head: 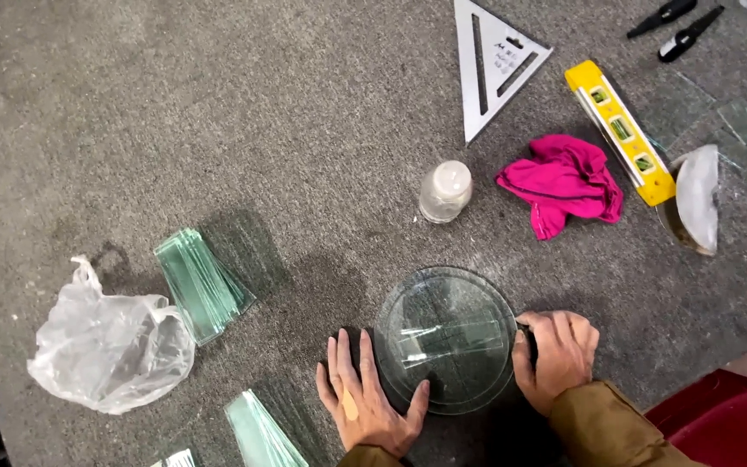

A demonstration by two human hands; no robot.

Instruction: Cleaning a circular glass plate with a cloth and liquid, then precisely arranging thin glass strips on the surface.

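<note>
A round clear glass disc [447, 298] lies flat on the grey carpeted surface [287, 130], with a small rectangular glass strip [451, 339] lying across it. My left hand [367, 399] lies flat on the carpet at the disc's left rim, fingers spread, thumb touching the glass edge. My right hand [557, 356] is curled at the disc's right rim around a small dark tool, mostly hidden in the fist.
Two fanned stacks of glass strips [202, 284] [261, 432] lie to the left, by a crumpled plastic bag [110, 346]. Farther back are a small jar [444, 192], pink cloth [564, 183], metal triangle square [493, 60], yellow level [620, 130], curved glass piece [698, 197] and black tools [676, 26].
</note>
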